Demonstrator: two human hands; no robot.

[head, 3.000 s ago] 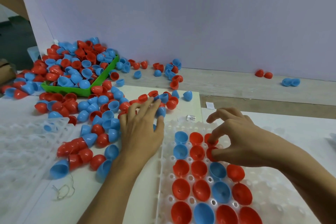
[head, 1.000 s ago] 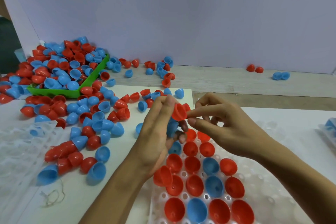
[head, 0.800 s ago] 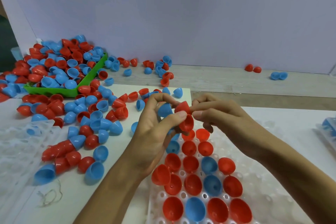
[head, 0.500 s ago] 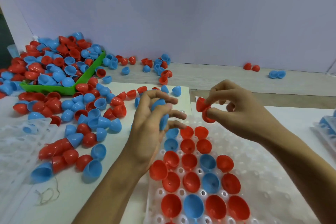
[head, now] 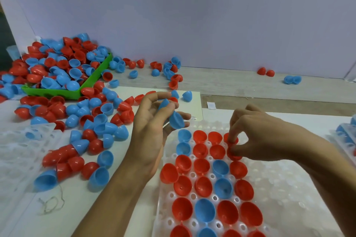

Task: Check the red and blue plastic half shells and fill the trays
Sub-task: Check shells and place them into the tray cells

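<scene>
We had filled four columns of the clear plastic tray (head: pixel 289 188); our right hand (head: pixel 258 136) pinched red plastic half shells (head: pixel 232 140), our left hand (head: pixel 152 131) gripped blue plastic half shells (head: pixel 176 120); most wells stayed empty.

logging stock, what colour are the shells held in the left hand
Blue: the left hand holds blue half shells, clearest in the head view.

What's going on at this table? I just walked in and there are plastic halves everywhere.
A person is sorting red and blue half shells into a clear tray. The right hand pinches red shells at the far end of the tray's fourth column. The left hand holds two blue shells above the tray. Four columns are filled; the rest is bare. Loose shells spill from a green bin on the left.
</scene>
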